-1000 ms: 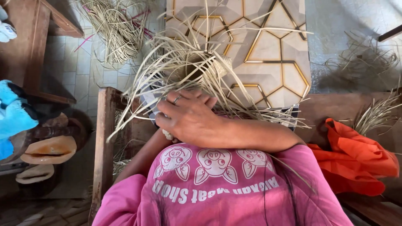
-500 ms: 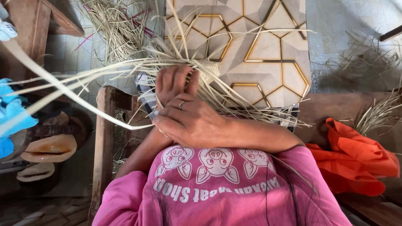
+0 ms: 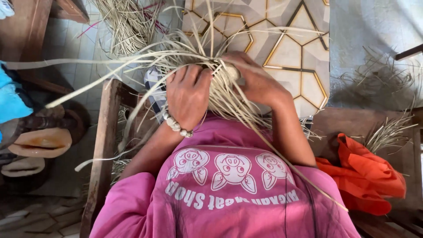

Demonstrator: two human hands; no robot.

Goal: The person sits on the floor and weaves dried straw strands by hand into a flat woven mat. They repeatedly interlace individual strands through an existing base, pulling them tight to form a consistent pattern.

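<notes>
Left hand [image 3: 188, 94] and right hand [image 3: 254, 79] are both gripping the straw bundle [image 3: 220, 88], strands fanning toward 9 o'clock; orange cloth [image 3: 365, 176] is lying at 4 o'clock.

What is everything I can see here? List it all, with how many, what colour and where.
straw strips: a bundle, pale tan, under both hands, ends fanning left and up
loose straw: one pile, tan, floor at top left
straw heap: one, tan, floor at right
orange cloth: one, orange, on the wood at right
wooden frame: one, brown, left of the lap
sandals: two, tan, far left
blue cloth: one, blue, left edge
patterned tile: grey with gold lines, top centre
pink shirt: one, bottom centre
bracelet: one, white beads, left wrist
left hand: pressing on the strips
right hand: gripping the strips
</notes>
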